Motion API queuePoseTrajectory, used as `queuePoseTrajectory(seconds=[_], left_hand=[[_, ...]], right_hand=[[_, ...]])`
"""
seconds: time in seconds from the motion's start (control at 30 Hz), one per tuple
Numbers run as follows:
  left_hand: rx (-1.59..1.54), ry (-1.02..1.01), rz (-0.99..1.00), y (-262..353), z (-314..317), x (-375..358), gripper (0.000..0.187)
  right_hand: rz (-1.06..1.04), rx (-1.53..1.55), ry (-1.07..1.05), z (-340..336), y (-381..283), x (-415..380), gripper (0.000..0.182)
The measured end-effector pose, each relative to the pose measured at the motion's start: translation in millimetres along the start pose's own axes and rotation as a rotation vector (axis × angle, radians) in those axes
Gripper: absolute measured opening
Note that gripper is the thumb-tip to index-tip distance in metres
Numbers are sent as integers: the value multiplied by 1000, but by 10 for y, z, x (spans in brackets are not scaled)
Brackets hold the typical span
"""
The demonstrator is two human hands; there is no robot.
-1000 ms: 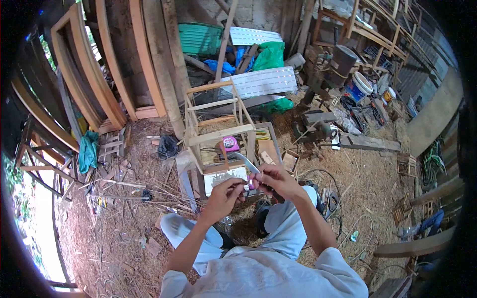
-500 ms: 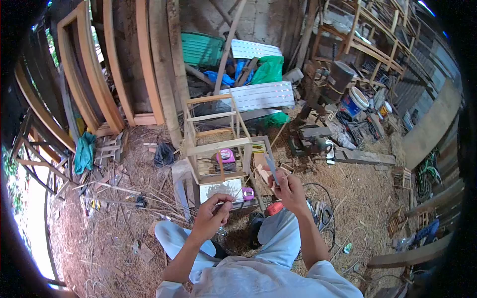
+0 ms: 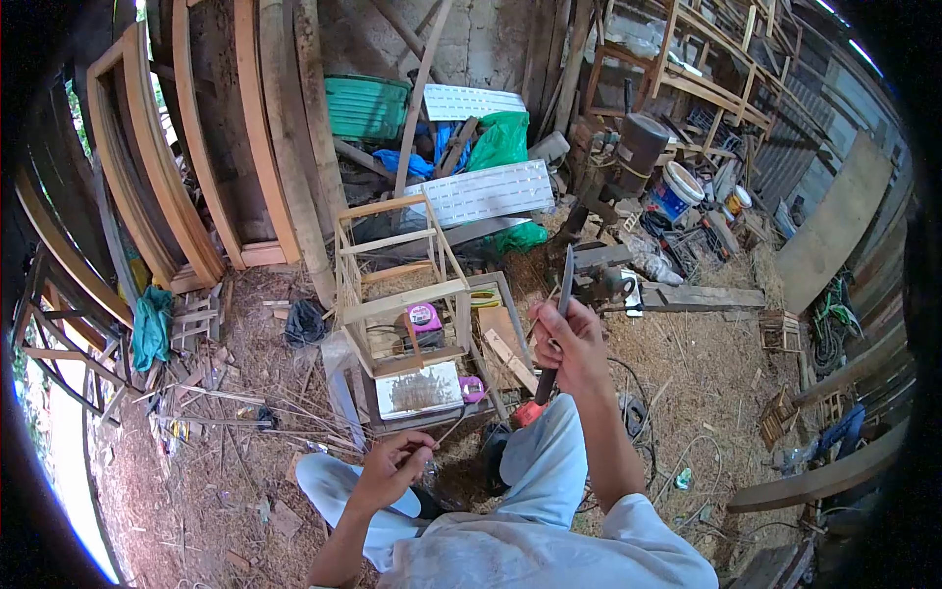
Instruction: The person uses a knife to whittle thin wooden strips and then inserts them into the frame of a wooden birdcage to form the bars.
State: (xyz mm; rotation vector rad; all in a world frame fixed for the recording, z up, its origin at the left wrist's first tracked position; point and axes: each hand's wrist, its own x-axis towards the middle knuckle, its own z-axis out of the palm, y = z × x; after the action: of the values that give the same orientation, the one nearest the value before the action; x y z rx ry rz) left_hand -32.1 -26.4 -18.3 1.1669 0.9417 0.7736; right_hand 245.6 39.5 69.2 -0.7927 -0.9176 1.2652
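Observation:
My right hand (image 3: 577, 346) is closed around a knife (image 3: 566, 280), its blade pointing up and its dark handle showing below the palm. A thin light sliver also shows by its fingertips. Lower down, over my left knee, my left hand (image 3: 392, 469) pinches a thin wooden stick (image 3: 450, 429) that slants up to the right. In front of both hands stands a small wooden frame (image 3: 404, 306) on a low bench. A pink tape measure (image 3: 423, 316) sits within the frame, and a second pink tape measure (image 3: 472, 389) lies beside a worn white board (image 3: 420, 391).
Wood pieces (image 3: 508, 359) lie right of the frame. A red object (image 3: 528, 412) is near my right knee, with a black cable (image 3: 650, 432) beyond. Shavings cover the floor. Tall wooden frames (image 3: 250, 147) lean at the left; a paint bucket (image 3: 677, 189) stands at the right.
My right hand has turned the knife upright and moved slightly right and up. My left hand has dropped lower and left, still pinching the stick. The whole view has shifted.

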Motion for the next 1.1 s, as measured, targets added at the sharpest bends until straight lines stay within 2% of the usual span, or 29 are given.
queuePoseTrajectory(seconds=[0.1, 0.17, 0.33, 0.37, 0.4, 0.47, 0.5, 0.53, 0.6, 0.67, 0.73, 0.77, 0.87, 0.93, 1.0, 1.03, 1.1], left_hand=[[19, -28, 26, 90, 83, 14, 18], [-51, -128, 125, 162, 132, 85, 20], [-167, -114, 92, 514, 329, 152, 27], [-203, -88, 110, 497, 338, 168, 29], [-236, -67, 129, 494, 335, 181, 31], [-186, -72, 105, 494, 329, 177, 34], [-210, -104, 94, 441, 320, 185, 35], [-235, -139, 84, 417, 334, 194, 35], [-213, -159, 28, 390, 386, 183, 37], [-343, -192, -35, 317, 398, 189, 39], [-366, -193, -6, 289, 418, 157, 38], [-390, -224, 21, 266, 398, 122, 36], [-412, -307, 70, 240, 355, 43, 34], [-426, -285, 6, 251, 369, 60, 33], [-426, -267, 2, 287, 396, 79, 32], [-426, -250, 4, 307, 403, 106, 30], [-472, -232, 18, 316, 387, 158, 28]], right_hand=[[61, 19, 31, 84, 87, -90, 16], [101, 1, -3, 155, 217, -167, 16], [244, -68, -136, 346, 447, -347, 17], [278, -103, -179, 304, 407, -339, 27], [281, -100, -180, 248, 340, -320, 27], [405, 76, -448, 152, 209, -280, 39], [410, -88, -566, 153, 195, -263, 49], [416, -88, -554, 176, 224, -261, 49], [489, -75, -815, 267, 337, -267, 50], [542, -5, -799, 270, 313, -244, 48], [509, -148, -789, 179, 326, -203, 43], [488, -221, -668, 176, 288, -237, 39], [494, -196, -617, 34, 113, -153, 36], [507, -154, -671, -1, 243, -223, 35], [395, -187, -781, 88, 340, -313, 34], [492, -173, -798, 120, 314, -321, 34], [497, -206, -741, 170, 249, -352, 34]])
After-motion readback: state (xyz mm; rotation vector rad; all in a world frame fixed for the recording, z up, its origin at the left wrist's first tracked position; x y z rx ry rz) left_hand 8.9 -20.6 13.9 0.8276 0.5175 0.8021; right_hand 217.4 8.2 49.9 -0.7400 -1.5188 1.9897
